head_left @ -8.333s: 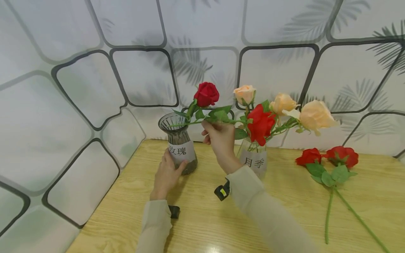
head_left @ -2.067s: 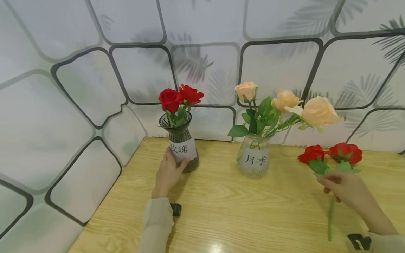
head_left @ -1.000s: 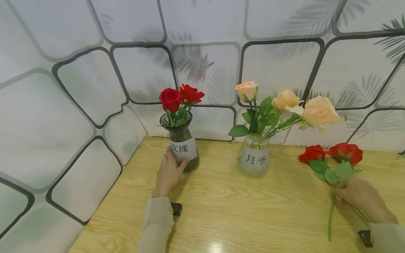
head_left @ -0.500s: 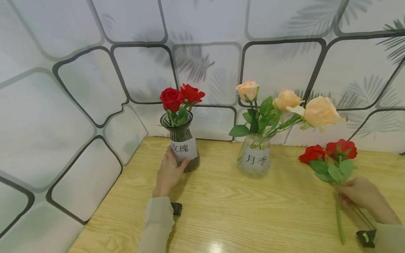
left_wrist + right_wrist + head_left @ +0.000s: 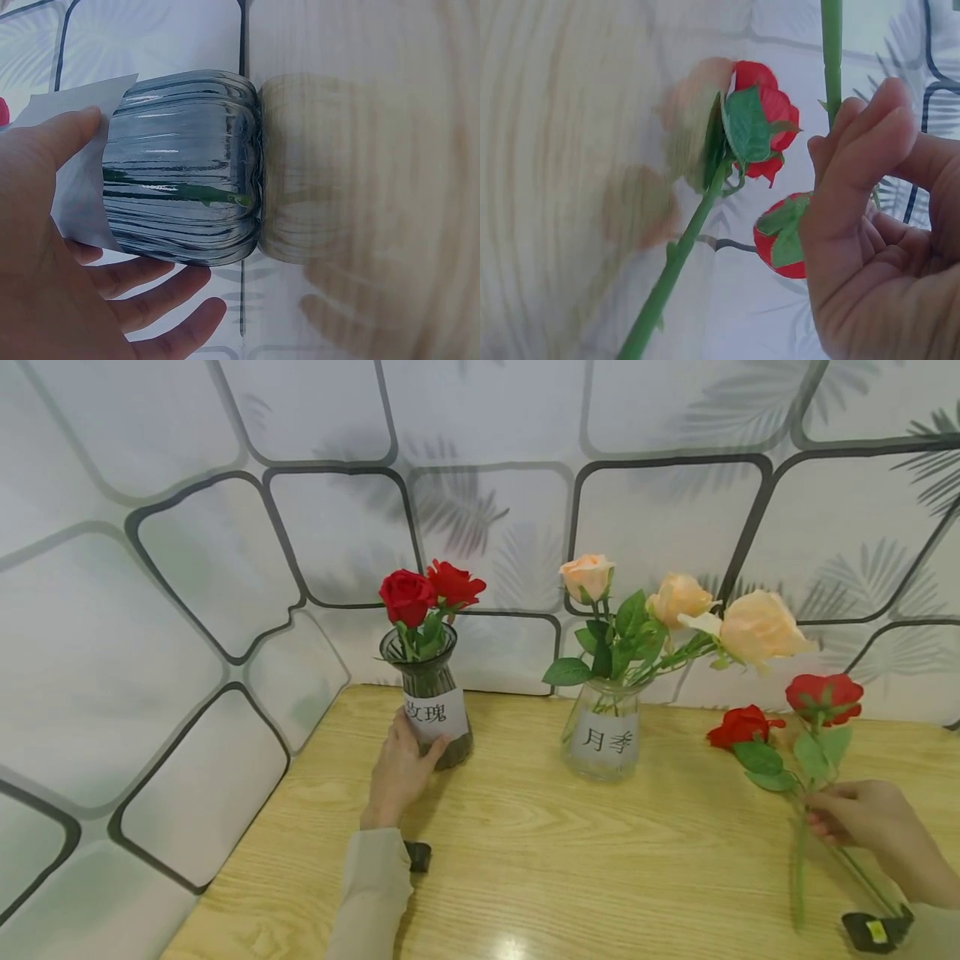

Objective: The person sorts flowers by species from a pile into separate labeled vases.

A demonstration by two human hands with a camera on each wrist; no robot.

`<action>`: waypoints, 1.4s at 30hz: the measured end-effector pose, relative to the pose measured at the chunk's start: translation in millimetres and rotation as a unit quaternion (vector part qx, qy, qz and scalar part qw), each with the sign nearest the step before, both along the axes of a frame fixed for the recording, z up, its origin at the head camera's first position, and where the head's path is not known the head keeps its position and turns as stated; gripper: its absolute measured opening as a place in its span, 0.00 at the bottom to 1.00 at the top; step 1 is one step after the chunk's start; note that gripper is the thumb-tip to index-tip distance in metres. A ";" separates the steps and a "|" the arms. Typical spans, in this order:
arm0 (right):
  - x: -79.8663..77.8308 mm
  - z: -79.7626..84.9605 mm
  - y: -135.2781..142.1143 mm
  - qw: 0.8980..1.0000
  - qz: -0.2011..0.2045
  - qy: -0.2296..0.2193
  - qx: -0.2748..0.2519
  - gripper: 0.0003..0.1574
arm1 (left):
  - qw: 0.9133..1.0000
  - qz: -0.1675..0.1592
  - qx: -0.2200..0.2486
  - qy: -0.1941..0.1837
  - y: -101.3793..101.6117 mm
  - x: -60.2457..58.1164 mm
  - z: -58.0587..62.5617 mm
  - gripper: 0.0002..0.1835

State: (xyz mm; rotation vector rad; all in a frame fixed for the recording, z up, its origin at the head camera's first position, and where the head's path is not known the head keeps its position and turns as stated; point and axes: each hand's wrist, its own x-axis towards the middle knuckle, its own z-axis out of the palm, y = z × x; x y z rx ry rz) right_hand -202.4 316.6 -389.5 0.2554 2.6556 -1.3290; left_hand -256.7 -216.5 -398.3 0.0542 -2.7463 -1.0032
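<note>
My left hand (image 5: 400,772) grips the lower part of a dark ribbed glass vase (image 5: 456,750), thumb on its white paper label (image 5: 82,172). Two red roses (image 5: 407,597) stand in that vase, and a green stem end (image 5: 202,195) shows through the glass. At the right, my right hand (image 5: 873,822) pinches the stem of a red rose (image 5: 825,697), its bloom raised and its stem hanging downward. Another red rose (image 5: 742,727) lies on the table beside it; its green stem (image 5: 671,270) crosses the right wrist view.
A clear glass vase (image 5: 597,768) with a paper label stands between the hands. Its peach roses (image 5: 757,627) lean out to the right, towards the held rose. A patterned wall (image 5: 495,652) borders the wooden table (image 5: 600,877) at the back and left.
A second red rose has gone into the dark vase since the earliest frame. The right hand has moved right, taken a rose by its stem and lifted it apart from the other. Left hand unmoved.
</note>
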 end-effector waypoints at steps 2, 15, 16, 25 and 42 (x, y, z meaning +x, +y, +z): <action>1.2 0.5 -0.8 1.000 -0.003 0.001 -0.012 0.24 | 1.000 0.000 -0.001 0.001 0.2 0.1 0.1 0.45; 7.7 4.5 -13.6 0.998 -0.020 0.011 -0.058 0.26 | 1.000 0.000 0.002 -0.002 0.8 0.5 0.7 0.45; 8.2 4.8 -14.6 0.998 -0.021 0.011 -0.062 0.27 | 1.000 0.001 0.002 -0.002 0.8 0.5 0.6 0.45; 9.1 2.3 -26.3 0.995 -0.022 0.037 -0.095 0.27 | 1.000 -0.001 0.002 0.002 0.4 0.0 0.5 0.45; 7.5 4.5 -36.6 0.942 0.031 0.053 -0.331 0.13 | 1.000 0.002 -0.001 0.004 2.0 1.7 1.8 0.45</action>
